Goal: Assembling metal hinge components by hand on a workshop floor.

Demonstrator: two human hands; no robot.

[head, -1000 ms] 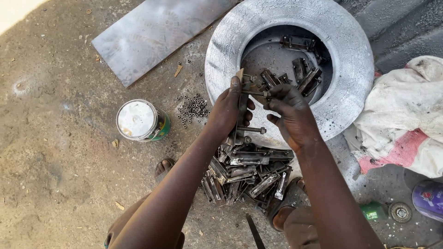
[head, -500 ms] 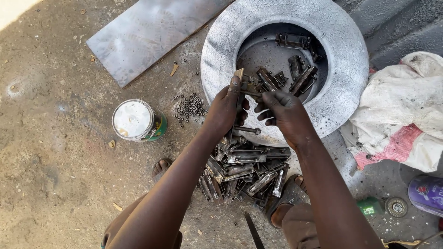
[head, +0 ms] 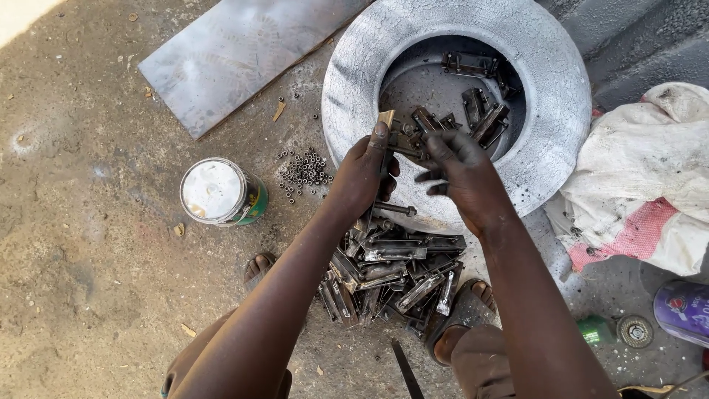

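Head view: a dark metal latch [head: 402, 140] is clamped in the grip of the left hand [head: 365, 174] and pinched by the right hand [head: 461, 170], just over the rim of the grey round basin [head: 561, 111]. More latches are piled [head: 391, 277] on the ground below.

metal latch piece [head: 402, 140] | dark, greasy, slim, tilted | gripped by left hand [head: 363, 177] and right hand [head: 461, 174] | over rim at 6 o'clock of grey ring [head: 561, 96]
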